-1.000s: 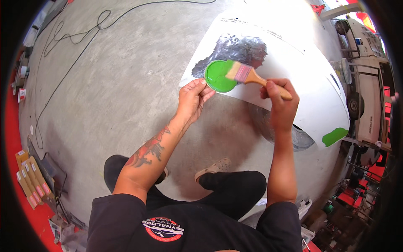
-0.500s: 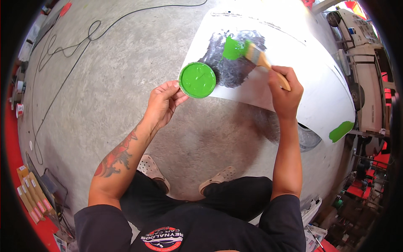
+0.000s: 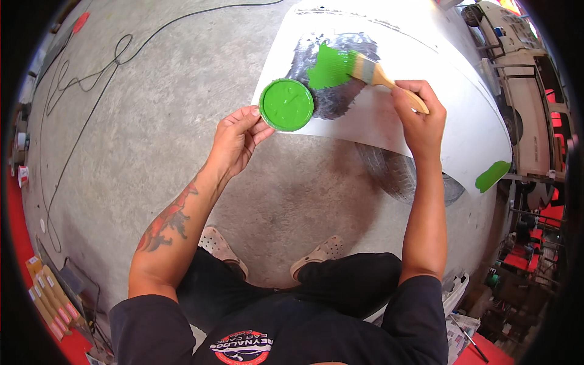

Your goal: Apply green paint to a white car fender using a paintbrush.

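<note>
My left hand (image 3: 238, 139) pinches the rim of a round paint tin (image 3: 286, 104), its face covered in green paint; its depth is hidden, so it may be only a lid. My right hand (image 3: 421, 118) grips the wooden handle of a flat paintbrush (image 3: 383, 76). The bristles point left, green at the tips, and touch the right edge of a green paint patch (image 3: 328, 68). That patch lies over a dark grey smeared area (image 3: 337, 103) on a white car body panel (image 3: 380, 131). The tin is held over the panel's near left edge.
A tyre (image 3: 389, 173) shows under the panel's near edge. Another green patch (image 3: 491, 175) marks the panel's right corner. A black cable (image 3: 91, 115) lies looped on the concrete floor (image 3: 182, 79). Several wooden-handled brushes (image 3: 55, 304) lie at lower left. A pale vehicle (image 3: 532, 103) stands at right.
The green patch has grown wider and now reaches lower left. The brush has shifted slightly, its bristles at the patch's right edge. The left hand keeps its hold on the tin.
</note>
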`<state>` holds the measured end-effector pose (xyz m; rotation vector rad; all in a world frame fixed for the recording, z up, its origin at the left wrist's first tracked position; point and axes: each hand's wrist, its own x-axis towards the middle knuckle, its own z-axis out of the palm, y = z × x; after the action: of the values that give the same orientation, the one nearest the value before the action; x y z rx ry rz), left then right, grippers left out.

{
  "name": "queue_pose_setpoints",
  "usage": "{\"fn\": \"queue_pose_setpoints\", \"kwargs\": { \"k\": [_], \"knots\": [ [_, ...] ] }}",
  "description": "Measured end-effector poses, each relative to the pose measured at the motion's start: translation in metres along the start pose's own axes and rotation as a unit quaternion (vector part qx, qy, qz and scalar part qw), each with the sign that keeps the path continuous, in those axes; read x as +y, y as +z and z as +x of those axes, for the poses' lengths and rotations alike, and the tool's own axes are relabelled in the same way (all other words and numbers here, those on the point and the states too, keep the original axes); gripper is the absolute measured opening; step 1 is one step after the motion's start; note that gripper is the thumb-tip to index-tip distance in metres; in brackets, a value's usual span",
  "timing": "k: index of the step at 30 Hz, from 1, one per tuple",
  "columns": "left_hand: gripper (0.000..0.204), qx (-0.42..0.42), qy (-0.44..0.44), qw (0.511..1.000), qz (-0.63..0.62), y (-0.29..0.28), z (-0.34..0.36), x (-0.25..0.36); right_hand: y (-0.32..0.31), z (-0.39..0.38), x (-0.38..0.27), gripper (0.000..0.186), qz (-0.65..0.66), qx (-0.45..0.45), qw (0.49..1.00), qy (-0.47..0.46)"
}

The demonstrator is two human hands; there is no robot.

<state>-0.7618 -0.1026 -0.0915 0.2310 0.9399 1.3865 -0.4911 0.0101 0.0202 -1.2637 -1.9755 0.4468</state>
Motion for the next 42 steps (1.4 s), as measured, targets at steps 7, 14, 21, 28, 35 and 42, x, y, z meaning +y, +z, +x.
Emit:
{"fn": "queue_pose_setpoints", "kwargs": {
  "k": [7,14,21,28,35,42],
  "knots": [
    [0.017,-0.003,0.004,1.0,-0.006,0.001,0.013,-0.008,0.033,0.024,-0.004,0.016,0.024,-0.08,0.996,-0.042],
    [0.017,0.012,0.0,1.0,-0.011,0.005,0.02,-0.009,0.012,0.005,-0.016,0.008,0.217,-0.051,0.97,0.1],
    [0.017,0.003,0.031,0.998,-0.05,0.023,0.03,-0.019,0.047,-0.009,-0.027,0.013,0.275,-0.123,0.939,0.165],
    [0.015,0.033,0.051,0.996,-0.069,0.03,0.034,-0.034,0.042,-0.015,-0.033,0.014,0.251,-0.033,0.948,0.192],
    [0.014,-0.001,0.093,0.99,-0.108,0.034,0.039,-0.043,0.052,-0.017,-0.03,0.014,0.237,-0.02,0.952,0.193],
    [0.015,0.036,0.07,0.994,-0.079,0.017,0.034,-0.038,0.035,0.005,-0.033,0.011,0.212,-0.029,0.97,0.117]
  ]
}}
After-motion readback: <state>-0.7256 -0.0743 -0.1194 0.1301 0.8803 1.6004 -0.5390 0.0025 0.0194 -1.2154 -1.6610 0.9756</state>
